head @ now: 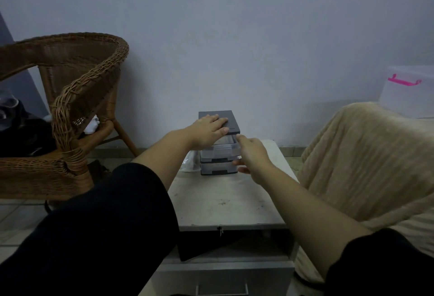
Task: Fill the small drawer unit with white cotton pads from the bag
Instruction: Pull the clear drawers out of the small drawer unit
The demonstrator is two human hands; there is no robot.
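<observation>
1. On a pale, scuffed worktop [225,204] against a bare wall, a small drawer unit [219,143] stands upright near the far edge, its dark grey top above clear-fronted drawers.
2. Left hand [209,129] lies flat on the unit's top, fingers spread and stretched forward, palm pressing down; it pinches nothing.
3. Right hand [252,157] reaches in at the unit's front right corner, forefinger extended toward the top drawer, the other fingers curled loosely near the lower drawers. Whether it grips a drawer front cannot be told from this angle.
4. Top drawer looks slightly drawn out from under the lid; its contents are too dim to make out.
5. Clear plastic bag [189,162] sits just beside the unit on its left, partly hidden behind the left forearm; what it holds cannot be seen.
6. Both forearms are bare, with dark sleeves [105,225] low in the frame.
7. Wicker chair [77,98] stands to the left on the tiled floor, dark clothing piled on its seat.
8. Beige blanket [366,162] drapes over furniture on the right, with a translucent box [408,93] with a pink handle behind it.
</observation>
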